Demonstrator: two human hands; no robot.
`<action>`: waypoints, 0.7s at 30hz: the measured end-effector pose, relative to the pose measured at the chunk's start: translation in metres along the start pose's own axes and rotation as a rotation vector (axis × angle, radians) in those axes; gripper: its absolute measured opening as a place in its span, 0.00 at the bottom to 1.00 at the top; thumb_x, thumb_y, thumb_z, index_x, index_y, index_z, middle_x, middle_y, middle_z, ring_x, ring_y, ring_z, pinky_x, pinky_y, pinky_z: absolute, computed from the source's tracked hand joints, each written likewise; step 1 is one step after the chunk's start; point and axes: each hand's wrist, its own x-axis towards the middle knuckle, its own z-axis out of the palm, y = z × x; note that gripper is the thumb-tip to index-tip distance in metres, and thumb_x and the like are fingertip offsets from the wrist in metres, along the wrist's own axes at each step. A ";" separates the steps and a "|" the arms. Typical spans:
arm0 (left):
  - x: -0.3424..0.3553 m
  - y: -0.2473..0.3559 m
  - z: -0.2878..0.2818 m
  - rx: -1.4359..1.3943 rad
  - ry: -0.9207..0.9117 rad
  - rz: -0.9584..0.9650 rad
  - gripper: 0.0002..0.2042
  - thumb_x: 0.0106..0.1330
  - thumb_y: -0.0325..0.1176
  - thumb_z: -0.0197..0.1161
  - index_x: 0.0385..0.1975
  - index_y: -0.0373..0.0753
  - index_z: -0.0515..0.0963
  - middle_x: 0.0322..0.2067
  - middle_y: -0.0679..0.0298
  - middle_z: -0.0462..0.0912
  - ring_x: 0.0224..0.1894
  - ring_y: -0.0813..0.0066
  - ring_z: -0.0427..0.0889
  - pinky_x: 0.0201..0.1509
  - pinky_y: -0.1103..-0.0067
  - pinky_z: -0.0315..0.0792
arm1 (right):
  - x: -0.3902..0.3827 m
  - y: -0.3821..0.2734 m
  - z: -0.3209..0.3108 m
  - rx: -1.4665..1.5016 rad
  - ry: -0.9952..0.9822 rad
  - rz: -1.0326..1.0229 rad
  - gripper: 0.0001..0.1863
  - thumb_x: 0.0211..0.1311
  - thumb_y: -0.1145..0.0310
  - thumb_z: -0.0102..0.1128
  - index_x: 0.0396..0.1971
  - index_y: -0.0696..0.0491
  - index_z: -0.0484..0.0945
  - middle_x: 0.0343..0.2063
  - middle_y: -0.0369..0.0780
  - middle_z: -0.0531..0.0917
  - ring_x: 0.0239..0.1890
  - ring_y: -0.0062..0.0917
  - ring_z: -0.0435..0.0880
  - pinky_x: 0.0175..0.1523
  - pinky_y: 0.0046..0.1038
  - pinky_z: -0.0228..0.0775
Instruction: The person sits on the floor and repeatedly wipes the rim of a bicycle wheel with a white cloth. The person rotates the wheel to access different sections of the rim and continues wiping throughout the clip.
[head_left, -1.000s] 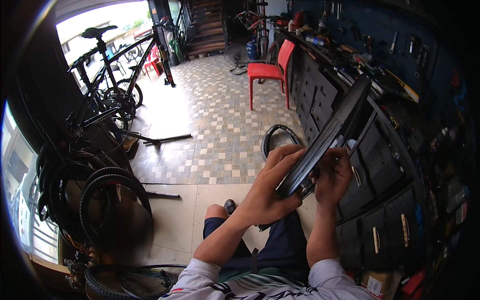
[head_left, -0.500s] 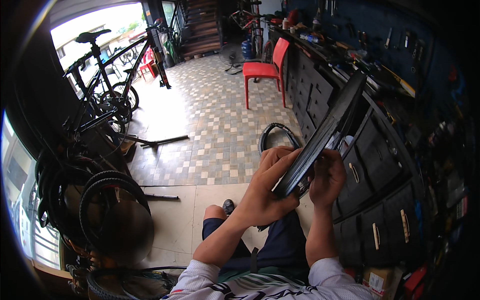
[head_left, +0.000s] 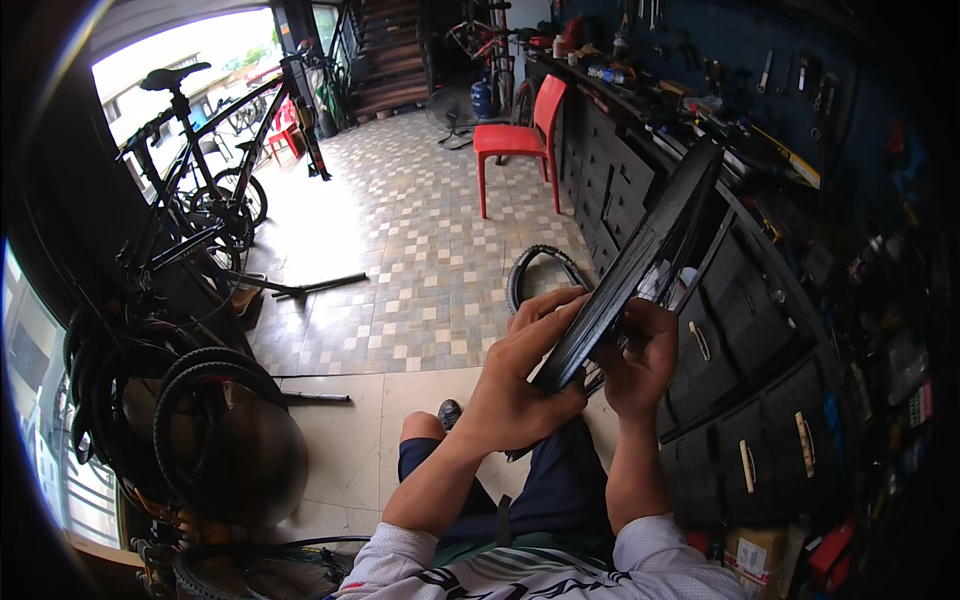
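A black bicycle wheel (head_left: 640, 260) stands tilted in front of me, seen nearly edge-on, its far end leaning up and to the right. My left hand (head_left: 530, 375) is wrapped round its near left side, thumb beneath and fingers over the rim. On the other side, my right hand (head_left: 640, 355) grips the rim with bent fingers, partly hidden behind it. Beyond my hands, a loose knobby tyre (head_left: 520, 268) lies on the floor, partly covered by my left fingers.
To the right runs a dark drawer cabinet (head_left: 745, 340) with tools strewn on top. A red chair (head_left: 515, 140) stands ahead. Bicycles (head_left: 215, 170) are at the far left. Several tyres (head_left: 165, 420) hang or lean at the near left, and a metal bar (head_left: 320, 285) crosses the floor.
My view has shifted slightly, so the surroundings sit a little farther left. The right fingers have curled differently along the rim; the left hand keeps its grip on the wheel.
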 end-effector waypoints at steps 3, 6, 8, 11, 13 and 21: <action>0.001 -0.001 -0.001 0.068 -0.049 0.088 0.38 0.44 0.21 0.64 0.65 0.32 0.72 0.60 0.50 0.75 0.70 0.48 0.66 0.73 0.61 0.59 | -0.001 0.002 -0.006 -0.007 0.010 0.043 0.18 0.65 0.69 0.71 0.51 0.57 0.75 0.33 0.34 0.83 0.34 0.13 0.83 0.37 0.16 0.75; 0.003 0.004 -0.003 0.156 -0.054 0.118 0.35 0.47 0.20 0.65 0.62 0.26 0.73 0.55 0.49 0.79 0.68 0.53 0.70 0.72 0.63 0.59 | 0.013 -0.019 0.007 0.188 0.164 0.269 0.09 0.71 0.69 0.65 0.41 0.56 0.75 0.25 0.32 0.80 0.24 0.12 0.80 0.29 0.14 0.70; 0.003 0.004 -0.001 0.160 -0.050 0.107 0.35 0.47 0.21 0.66 0.62 0.27 0.73 0.56 0.49 0.78 0.68 0.51 0.70 0.72 0.62 0.60 | 0.014 -0.014 0.008 0.213 0.183 0.245 0.08 0.72 0.69 0.64 0.41 0.56 0.75 0.24 0.32 0.80 0.23 0.11 0.77 0.27 0.14 0.68; 0.007 0.005 0.007 0.132 -0.029 0.130 0.35 0.46 0.21 0.66 0.62 0.27 0.73 0.57 0.48 0.77 0.69 0.50 0.69 0.72 0.61 0.60 | 0.010 -0.006 -0.001 0.145 0.184 0.205 0.05 0.71 0.72 0.62 0.39 0.57 0.77 0.24 0.33 0.80 0.21 0.11 0.75 0.26 0.16 0.65; 0.007 0.007 0.008 0.131 -0.018 0.140 0.35 0.46 0.21 0.66 0.62 0.28 0.74 0.58 0.47 0.77 0.69 0.50 0.69 0.72 0.62 0.60 | 0.009 -0.005 -0.008 0.120 0.123 0.211 0.05 0.70 0.73 0.63 0.39 0.58 0.78 0.25 0.33 0.80 0.22 0.12 0.75 0.26 0.16 0.65; 0.002 0.005 0.006 0.042 -0.023 0.023 0.38 0.44 0.22 0.65 0.64 0.31 0.72 0.60 0.49 0.76 0.70 0.47 0.67 0.72 0.59 0.61 | 0.002 -0.009 0.004 0.118 0.074 0.044 0.22 0.61 0.66 0.76 0.50 0.58 0.77 0.33 0.35 0.84 0.39 0.15 0.82 0.44 0.19 0.75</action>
